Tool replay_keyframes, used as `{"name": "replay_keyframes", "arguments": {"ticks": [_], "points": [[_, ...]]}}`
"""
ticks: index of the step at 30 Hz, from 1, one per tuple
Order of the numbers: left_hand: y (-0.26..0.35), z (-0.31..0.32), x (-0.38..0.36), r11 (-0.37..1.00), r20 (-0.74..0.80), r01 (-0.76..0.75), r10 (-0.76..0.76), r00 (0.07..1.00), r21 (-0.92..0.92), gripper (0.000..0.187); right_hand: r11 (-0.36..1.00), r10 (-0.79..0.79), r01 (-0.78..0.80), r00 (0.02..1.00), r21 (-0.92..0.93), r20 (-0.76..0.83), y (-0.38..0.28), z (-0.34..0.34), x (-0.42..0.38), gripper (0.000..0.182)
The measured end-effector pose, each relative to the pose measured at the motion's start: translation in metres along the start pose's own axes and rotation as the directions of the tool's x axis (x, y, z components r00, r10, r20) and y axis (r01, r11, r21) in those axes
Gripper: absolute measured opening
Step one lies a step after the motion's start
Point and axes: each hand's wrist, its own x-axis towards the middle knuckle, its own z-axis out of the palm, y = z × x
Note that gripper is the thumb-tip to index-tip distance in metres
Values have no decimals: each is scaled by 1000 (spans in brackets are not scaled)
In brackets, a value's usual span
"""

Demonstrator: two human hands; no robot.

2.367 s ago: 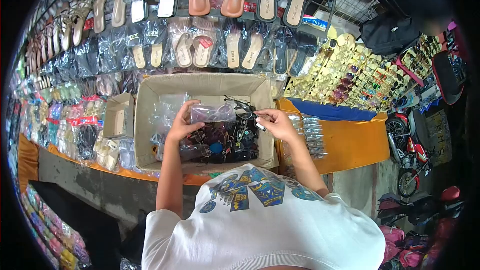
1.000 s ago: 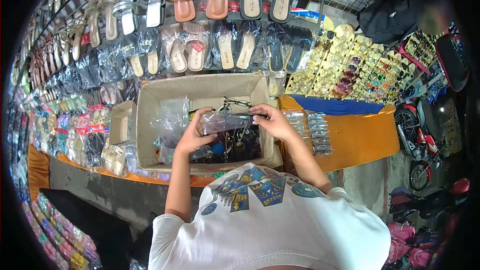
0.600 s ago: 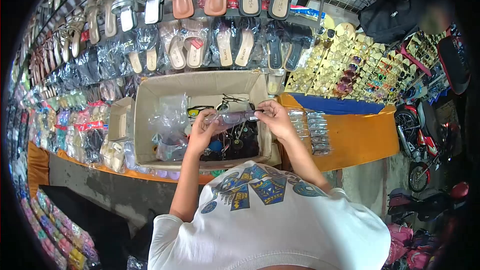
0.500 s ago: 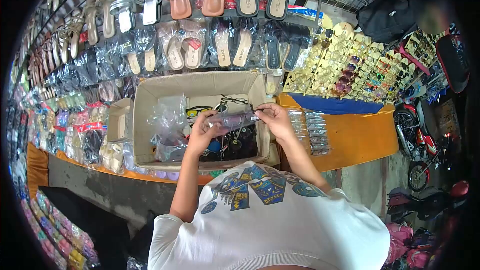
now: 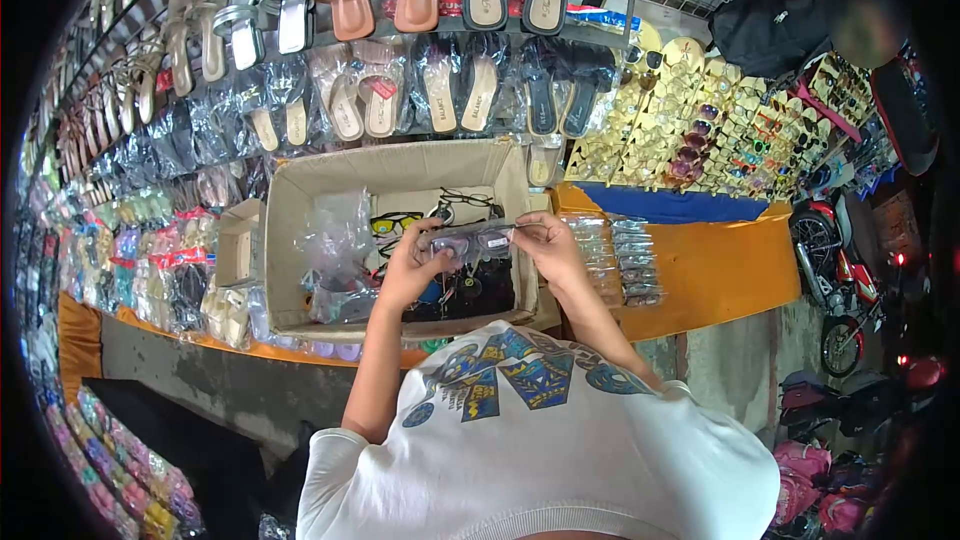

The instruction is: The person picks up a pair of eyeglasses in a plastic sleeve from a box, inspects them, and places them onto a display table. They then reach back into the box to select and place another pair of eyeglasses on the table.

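Observation:
A pair of eyeglasses (image 5: 468,244) in a clear plastic sleeve is stretched between my two hands above the cardboard box (image 5: 400,162). My left hand (image 5: 408,268) pinches one end of it, thumb on top. At the other end, beside a small white tag, my right hand (image 5: 548,244) has its fingers closed on the sleeve. Below, the box contains loose glasses, among them a yellow-lensed pair (image 5: 396,224) and a dark-framed pair (image 5: 470,200). Crumpled clear plastic bags (image 5: 338,240) fill its left part.
Racks of sandals (image 5: 440,80) rise behind the box. To the right, an orange-covered table (image 5: 720,265) bears rows of wrapped glasses (image 5: 636,260), with a sunglasses display (image 5: 700,130) behind. A smaller carton (image 5: 240,245) stands left. A red motorcycle (image 5: 845,280) is parked at far right.
The sleeved glasses have turned slightly, so the lenses and white tag show more plainly. My right hand's fingers have shifted a little on their end; both hands keep hold.

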Motion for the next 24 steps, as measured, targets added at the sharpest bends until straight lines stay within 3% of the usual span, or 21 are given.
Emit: {"name": "replay_keyframes", "arguments": {"ticks": [8,11,13,17,19,22,23,24], "points": [[6,3,-1,996,27,32,-34,999,80,56,995,86,-86,996,-44,3,-6,-8,-10,20],[9,9,-4,990,10,20,-22,1000,139,59,992,124,-123,992,32,-21,-10,-6,-18,24],[8,12,-3,983,-2,11,-11,1000,185,60,994,-98,99,995,-46,18,-4,-2,-25,29],[7,22,-5,979,-19,41,-38,999,197,60,990,-129,127,991,-57,-38,2,-3,-37,29],[2,26,-7,952,-43,-52,69,997,302,58,998,-55,54,997,-21,-60,0,-5,-40,23],[3,39,-7,979,-57,-42,54,997,200,57,988,-137,144,986,60,-98,1,-8,-41,17],[2,50,-8,992,-112,-78,89,990,98,44,988,-135,141,986,62,-102,0,-10,-41,17],[9,52,-9,992,-109,-74,85,990,99,44,985,-132,144,983,91,-126,0,-11,-41,17]]}}
